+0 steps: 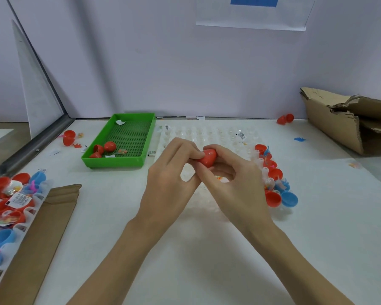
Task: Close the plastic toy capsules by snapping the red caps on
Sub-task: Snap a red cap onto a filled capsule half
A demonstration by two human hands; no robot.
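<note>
- Head view: both hands meet above the clear plastic capsule tray [209, 130], which lies flat on the white table [207, 249].
- The left hand [174, 172] has its fingers curled, with the thumb and fingertips pinching the left end of a red cap [208, 158].
- The right hand [233, 172] is curled round the same red cap from the right, with the forefinger arched over its top and the thumb underneath.
- The red cap is held in the air over the middle of the capsule tray; whether a clear capsule half sits under it cannot be told, as the fingers hide it.
- Along the right edge of the capsule tray stands a row of red and blue capsules [275, 179], some with small toys showing.
- Left of the capsule tray, just beside it, is a green tray [139, 160] with a few red capsule pieces [105, 148] at its near end.
- Far left of the capsule tray, at the table's edge, lies a heap of red and blue capsules [7, 199], next to a flat cardboard sheet [44, 234].
- Well to the right of the capsule tray, a torn cardboard box [339, 119] rests against the wall, with a single red capsule [285, 119] near it.
</note>
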